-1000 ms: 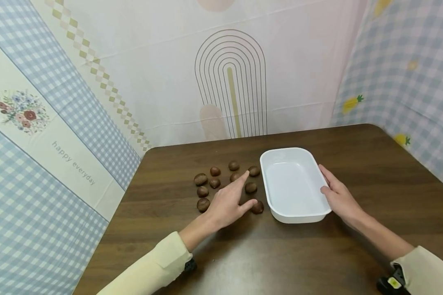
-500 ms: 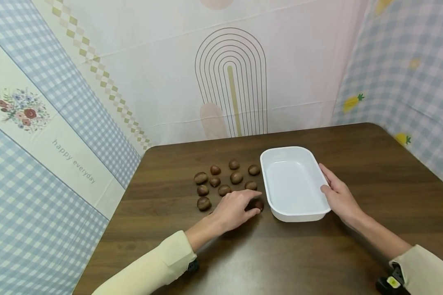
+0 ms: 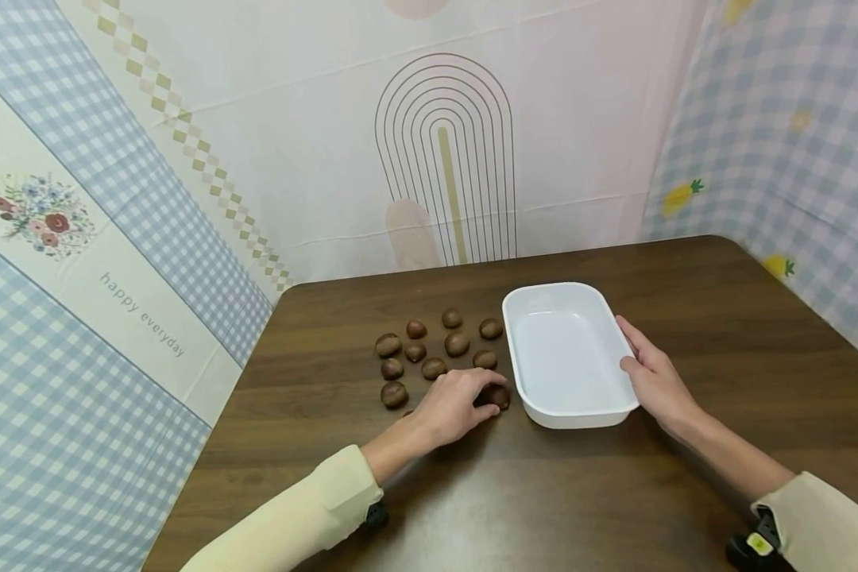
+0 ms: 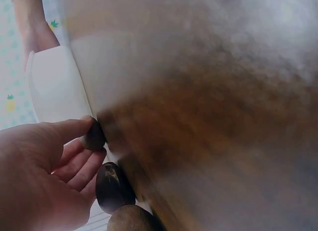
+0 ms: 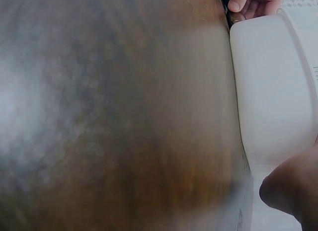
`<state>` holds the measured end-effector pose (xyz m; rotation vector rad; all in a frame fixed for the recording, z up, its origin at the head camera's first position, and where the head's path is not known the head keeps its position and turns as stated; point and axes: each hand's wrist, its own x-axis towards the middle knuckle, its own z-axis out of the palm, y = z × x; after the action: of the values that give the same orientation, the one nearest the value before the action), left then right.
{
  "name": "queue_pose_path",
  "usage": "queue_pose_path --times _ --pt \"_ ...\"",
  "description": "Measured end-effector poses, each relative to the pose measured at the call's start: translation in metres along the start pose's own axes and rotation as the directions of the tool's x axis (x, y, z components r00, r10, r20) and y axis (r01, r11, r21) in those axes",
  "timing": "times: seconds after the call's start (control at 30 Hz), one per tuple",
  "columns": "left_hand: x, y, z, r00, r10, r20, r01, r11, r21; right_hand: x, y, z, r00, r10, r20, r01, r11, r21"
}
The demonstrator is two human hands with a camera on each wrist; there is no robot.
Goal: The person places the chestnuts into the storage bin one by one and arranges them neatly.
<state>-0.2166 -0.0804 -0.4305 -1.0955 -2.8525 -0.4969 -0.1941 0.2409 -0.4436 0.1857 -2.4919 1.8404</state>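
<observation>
Currently left hand (image 3: 446, 407) has thumb and fingers pinching a chestnut (image 3: 500, 398). White tray (image 3: 570, 357) sits just right of those fingers, near the pinched nut. Right hand (image 3: 661, 389) grips tray's right side, thumb at the rim, fingers against the outer wall. Other chestnuts (image 3: 457, 344) lie scattered on the dark worktop (image 3: 543, 492), beyond the left fingers and off to their left.

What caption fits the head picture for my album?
Left hand pinches a chestnut beside the white tray that the right hand grips.
</observation>
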Motion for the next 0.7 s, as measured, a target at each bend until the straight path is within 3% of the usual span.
queue_pose_path --times 0.33,0.53,0.7 --pt "0.004 -0.01 -0.001 1.0 -0.023 0.009 0.024 0.989 -0.148 0.001 -0.001 -0.001 0.999 0.043 0.013 -0.043 0.999 0.006" --pt "0.002 -0.017 -0.007 0.998 -0.049 0.029 0.054 0.969 -0.239 0.001 0.0 0.0 0.999 0.039 0.017 -0.039 0.999 0.018" --pt "0.003 -0.021 -0.015 0.999 -0.05 0.01 0.05 0.959 -0.28 0.001 0.0 0.0 0.999 0.031 0.018 -0.031 0.999 0.019"
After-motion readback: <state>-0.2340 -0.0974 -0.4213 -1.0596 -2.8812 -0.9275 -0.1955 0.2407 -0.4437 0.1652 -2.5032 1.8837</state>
